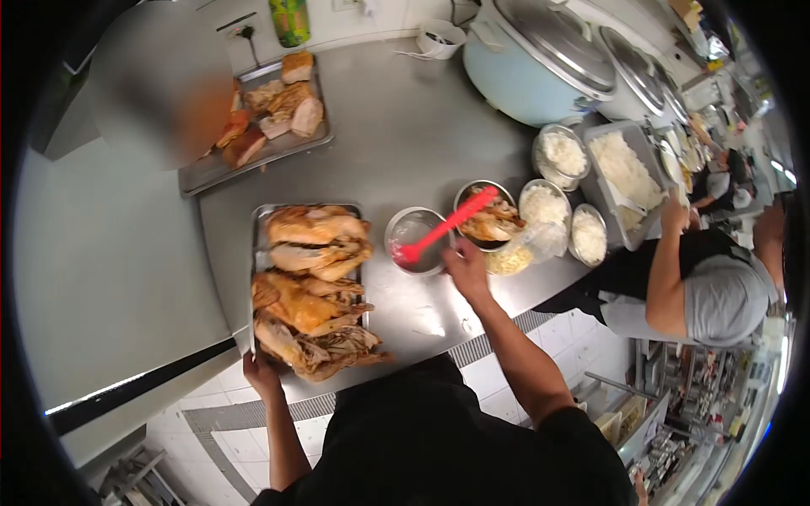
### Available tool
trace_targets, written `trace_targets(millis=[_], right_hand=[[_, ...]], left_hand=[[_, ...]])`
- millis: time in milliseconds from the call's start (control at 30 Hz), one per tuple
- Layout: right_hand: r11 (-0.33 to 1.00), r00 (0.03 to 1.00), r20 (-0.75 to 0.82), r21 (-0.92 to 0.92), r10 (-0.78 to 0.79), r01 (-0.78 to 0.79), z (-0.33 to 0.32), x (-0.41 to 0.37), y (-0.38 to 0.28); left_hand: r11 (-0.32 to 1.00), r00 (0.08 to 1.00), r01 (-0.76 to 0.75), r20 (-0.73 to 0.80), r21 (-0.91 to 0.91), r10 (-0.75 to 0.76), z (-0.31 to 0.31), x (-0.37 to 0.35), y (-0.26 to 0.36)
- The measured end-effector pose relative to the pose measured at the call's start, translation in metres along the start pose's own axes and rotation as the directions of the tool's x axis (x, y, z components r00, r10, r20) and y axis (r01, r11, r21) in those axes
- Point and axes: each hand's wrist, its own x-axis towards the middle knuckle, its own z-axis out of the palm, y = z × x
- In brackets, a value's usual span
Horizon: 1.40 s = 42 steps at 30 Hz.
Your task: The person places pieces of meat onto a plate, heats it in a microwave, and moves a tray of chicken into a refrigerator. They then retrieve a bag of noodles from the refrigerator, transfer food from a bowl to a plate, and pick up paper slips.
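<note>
My left hand (263, 376) is at the near left corner of a metal tray (256, 278), its fingers closed on the edge. Several whole roasted chickens (308, 291) lie in that tray. My right hand (466, 268) is closed at the right rim of a metal bowl (395, 226), which looks nearly bare inside. A red spatula (447, 226) lies across this bowl and reaches over a second bowl (459, 201) of chicken pieces (492, 226). Just right of my right hand is a clear plastic bag or container of yellowish shreds (510, 260).
Bowls of white rice (544, 205) and a rice tub (626, 173) stand to the right. Large rice cookers (540, 59) line the back. Another tray (316, 148) holds cut chicken. A blurred shape (160, 84) covers the upper left. A co-worker (717, 291) stands at the right.
</note>
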Motion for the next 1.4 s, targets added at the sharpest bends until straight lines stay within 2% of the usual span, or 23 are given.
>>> trace_targets(millis=[100, 200, 267, 300, 400, 467, 533, 667, 733, 767, 800, 867, 933, 1000, 1033, 1067, 1133, 1200, 1267, 1300, 1333, 1367, 1400], right_hand=[[0.999, 1.0, -0.008, -0.025, 0.02, -0.02, 0.034, 0.031, 0.008], [1.0, 0.997, 0.079, -0.014, 0.018, -0.017, 0.051, 0.049, 0.014], [0.97, 0.997, 0.077, 0.244, -0.02, 0.0, 0.061, 0.041, 0.003], [0.978, 0.994, 0.081, 0.193, 0.067, -0.082, 0.053, 0.037, 0.014], [0.976, 0.973, 0.202, 0.159, 0.114, -0.147, 0.026, 0.003, 0.034], [0.975, 0.94, 0.3, 0.095, 0.165, -0.201, 0.018, -0.011, 0.037], [0.972, 0.884, 0.431, 0.061, 0.18, -0.227, 0.025, -0.01, 0.042], [0.954, 0.727, 0.633, -0.065, 0.266, -0.292, 0.072, 0.005, 0.021], [0.981, 0.728, 0.659, -0.156, 0.191, -0.116, 0.094, 0.014, 0.021], [0.971, 0.766, 0.635, -0.23, 0.098, 0.066, 0.098, 0.021, 0.028], [0.971, 0.74, 0.665, -0.227, 0.1, 0.073, 0.094, 0.02, 0.027], [0.937, 0.875, 0.474, -0.252, -0.098, 0.241, 0.088, 0.019, 0.005], [0.894, 0.908, 0.356, -0.298, -0.222, 0.335, 0.076, 0.016, -0.007], [0.86, 0.903, 0.334, -0.337, -0.271, 0.383, 0.059, 0.026, 0.017], [0.877, 0.903, 0.313, -0.287, -0.295, 0.387, 0.055, 0.023, 0.022], [0.86, 0.856, 0.392, -0.242, -0.337, 0.449, 0.047, 0.025, 0.034], [0.835, 0.872, 0.352, -0.313, -0.341, 0.452, 0.047, 0.016, 0.032], [0.887, 0.892, 0.318, -0.23, -0.321, 0.401, 0.046, 0.012, 0.038], [0.91, 0.871, 0.336, -0.084, -0.358, 0.406, 0.061, -0.005, 0.018], [0.892, 0.859, 0.331, -0.094, -0.391, 0.443, 0.067, -0.018, 0.0], [0.874, 0.848, 0.325, -0.107, -0.419, 0.474, 0.079, -0.023, -0.013], [0.836, 0.789, 0.318, 0.022, -0.527, 0.549, 0.094, -0.024, -0.021], [0.825, 0.773, 0.326, 0.041, -0.545, 0.564, 0.109, -0.033, -0.038]], left_hand=[[0.976, 0.977, 0.21, -0.012, -0.056, -0.211, -0.003, -0.036, 0.013], [0.969, 0.971, 0.239, 0.037, -0.062, -0.237, -0.001, -0.064, 0.028], [0.97, 0.975, 0.223, 0.026, -0.1, -0.222, 0.0, -0.07, 0.01], [0.97, 0.972, 0.233, 0.048, -0.069, -0.231, -0.002, -0.074, 0.012], [0.962, 0.956, 0.265, 0.151, -0.068, -0.252, -0.003, -0.069, 0.032], [0.971, 0.967, 0.237, 0.095, 0.0, -0.236, -0.002, -0.068, 0.037], [0.971, 0.961, 0.237, 0.146, 0.011, -0.236, -0.008, -0.065, 0.034], [0.964, 0.963, 0.265, 0.054, -0.003, -0.264, -0.002, -0.091, 0.027], [0.941, 0.943, 0.333, 0.028, -0.064, -0.332, 0.004, -0.113, 0.025], [0.93, 0.935, 0.353, 0.008, -0.1, -0.354, 0.008, -0.126, 0.018], [0.919, 0.927, 0.37, -0.014, -0.14, -0.375, 0.011, -0.141, 0.008], [0.877, 0.884, 0.468, 0.054, -0.112, -0.465, 0.006, -0.16, 0.003], [0.828, 0.827, 0.553, 0.177, -0.089, -0.533, -0.007, -0.162, -0.006], [0.854, 0.848, 0.494, 0.129, 0.163, -0.514, -0.004, -0.162, -0.039], [0.831, 0.858, 0.477, 0.055, 0.288, -0.511, 0.0, -0.163, -0.022], [0.789, 0.865, 0.471, -0.033, 0.396, -0.5, 0.01, -0.162, -0.008], [0.835, 0.856, 0.491, 0.039, 0.247, -0.515, 0.016, -0.16, 0.016], [0.891, 0.924, 0.332, 0.084, 0.311, -0.373, 0.025, -0.166, 0.001], [0.862, 0.924, -0.093, 0.365, 0.499, -0.111, 0.025, -0.159, -0.024], [0.93, 0.865, -0.011, 0.471, 0.366, -0.176, 0.0, -0.165, 0.027], [0.934, 0.879, -0.018, 0.451, 0.356, -0.155, -0.006, -0.16, 0.023], [0.944, 0.833, 0.101, 0.491, 0.314, -0.253, -0.011, -0.153, 0.014], [0.935, 0.772, 0.222, 0.536, 0.277, -0.342, -0.017, -0.143, 0.007]])
